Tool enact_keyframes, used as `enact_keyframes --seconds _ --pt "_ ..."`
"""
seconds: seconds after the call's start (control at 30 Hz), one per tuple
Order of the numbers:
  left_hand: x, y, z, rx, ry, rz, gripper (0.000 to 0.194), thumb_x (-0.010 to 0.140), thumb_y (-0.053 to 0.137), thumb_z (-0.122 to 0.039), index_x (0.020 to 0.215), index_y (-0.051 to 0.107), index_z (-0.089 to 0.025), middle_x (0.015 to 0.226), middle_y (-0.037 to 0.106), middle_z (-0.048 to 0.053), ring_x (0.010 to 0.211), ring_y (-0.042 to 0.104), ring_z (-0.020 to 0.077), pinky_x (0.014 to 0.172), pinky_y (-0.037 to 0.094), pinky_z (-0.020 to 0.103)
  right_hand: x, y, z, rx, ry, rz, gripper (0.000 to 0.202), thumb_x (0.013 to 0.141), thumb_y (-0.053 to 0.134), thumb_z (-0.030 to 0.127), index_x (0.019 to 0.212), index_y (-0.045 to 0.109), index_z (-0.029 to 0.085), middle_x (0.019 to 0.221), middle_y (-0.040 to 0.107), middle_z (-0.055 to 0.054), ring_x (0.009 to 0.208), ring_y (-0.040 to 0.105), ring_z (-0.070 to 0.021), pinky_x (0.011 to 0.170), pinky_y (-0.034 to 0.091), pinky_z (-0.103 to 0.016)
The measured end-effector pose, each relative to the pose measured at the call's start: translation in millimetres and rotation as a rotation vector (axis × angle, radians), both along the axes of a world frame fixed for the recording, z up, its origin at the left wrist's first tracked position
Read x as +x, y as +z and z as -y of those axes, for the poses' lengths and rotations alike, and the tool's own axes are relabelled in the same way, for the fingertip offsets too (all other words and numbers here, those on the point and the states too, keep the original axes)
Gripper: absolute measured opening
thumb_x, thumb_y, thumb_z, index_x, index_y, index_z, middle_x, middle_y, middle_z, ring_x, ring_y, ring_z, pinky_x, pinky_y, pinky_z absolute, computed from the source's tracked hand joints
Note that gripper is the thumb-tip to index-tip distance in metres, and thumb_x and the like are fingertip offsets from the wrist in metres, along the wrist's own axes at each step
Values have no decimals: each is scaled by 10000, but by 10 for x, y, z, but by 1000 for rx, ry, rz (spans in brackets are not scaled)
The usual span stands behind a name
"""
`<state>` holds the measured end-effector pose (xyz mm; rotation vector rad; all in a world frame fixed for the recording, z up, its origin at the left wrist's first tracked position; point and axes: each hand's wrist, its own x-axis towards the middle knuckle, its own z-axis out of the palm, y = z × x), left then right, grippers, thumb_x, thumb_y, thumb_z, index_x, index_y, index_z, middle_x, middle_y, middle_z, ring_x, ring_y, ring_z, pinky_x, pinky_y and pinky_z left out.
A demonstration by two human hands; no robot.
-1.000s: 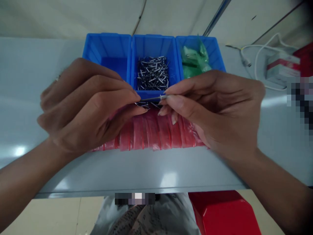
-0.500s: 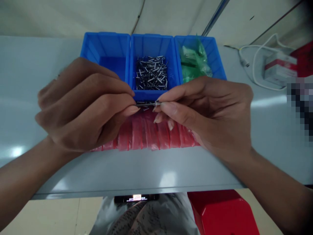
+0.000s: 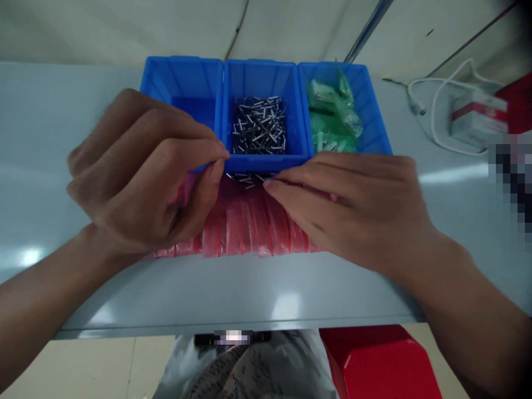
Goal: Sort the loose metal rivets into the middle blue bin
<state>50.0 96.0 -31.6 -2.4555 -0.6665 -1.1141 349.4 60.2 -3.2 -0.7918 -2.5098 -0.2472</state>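
My left hand (image 3: pixel 145 172) is raised at the front left of the blue bins, thumb and index finger pressed together in a pinch. Whatever those fingertips may hold is too small to make out. Palm down, my right hand (image 3: pixel 353 205) reaches over the red plastic bags (image 3: pixel 257 227), its thumb and fingertips closed at the end of a thin metal blind rivet (image 3: pixel 260 178). Several loose blind rivets (image 3: pixel 243 179) lie just left of those fingertips, by the front wall of the middle bin. The middle blue bin (image 3: pixel 266 162) holds a heap of similar rivets.
The left blue bin (image 3: pixel 183 72) is partly hidden by my left hand. In the right blue bin (image 3: pixel 374 111) are green plastic bags (image 3: pixel 332 122). A white cable (image 3: pixel 434 119) and a white-and-red box (image 3: pixel 477 119) lie to the right. A red stool (image 3: pixel 382 360) stands below the table edge.
The rivet stretched between both hands is no longer seen there. My right hand has turned palm down and lowered toward the loose rivets. My left fingertips have risen slightly and stay pinched.
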Motion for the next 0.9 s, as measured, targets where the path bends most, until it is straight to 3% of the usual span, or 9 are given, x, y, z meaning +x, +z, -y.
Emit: enact_keyframes --seconds 0.07,0.2,0.4,0.53,0.73,0.8,0.9 --pt "-7 29 -4 45 -9 -27 359 971 677 -234 1324 729 -194 1082 814 77 922 792 290 776 631 498 -3 -26 12 101 0 197 263 1091 593 114 1120 842 195 1086 889 -55 861 797 -234 627 543 -390" --pt "-10 65 11 16 -7 -125 323 954 711 -242 1272 721 -185 1124 806 75 944 795 299 786 649 489 -61 -59 25 49 2 269 353 1086 498 31 1149 825 150 1096 863 -109 884 758 -239 684 569 -391" --pt "4 74 19 11 2 -111 317 938 726 -219 1250 726 -166 1127 811 92 948 808 325 790 649 499 -104 -52 -12 -112 2 194 401 1123 443 77 1079 830 170 1077 821 -101 997 761 -255 848 654 -414" --pt "36 76 8 31 -37 -95 305 884 783 -174 1181 746 -116 1078 822 125 890 807 343 737 667 512 -148 -48 3 -280 -23 2 385 1161 437 145 1120 818 183 1176 812 -100 1152 768 -254 1030 691 -454" --pt "99 70 89 -44 27 -38 271 875 798 -98 1131 759 -178 1065 841 98 927 811 340 709 694 511 -157 -20 67 -425 -45 -225 262 1135 536 157 1166 791 208 1110 818 -61 953 787 -189 890 720 -363" --pt "113 67 116 -48 43 -20 286 876 802 -86 1134 758 -203 1069 845 85 936 815 336 719 702 516 -140 -32 69 -405 -32 -236 245 1119 554 133 1146 785 207 1138 817 -62 969 784 -184 890 713 -352" --pt "114 76 133 -40 46 -24 273 902 801 -90 1143 752 -206 1066 847 81 938 812 324 726 703 509 -116 -62 37 -290 8 -228 255 1095 583 86 956 754 213 1149 814 -64 995 766 -183 923 693 -355"
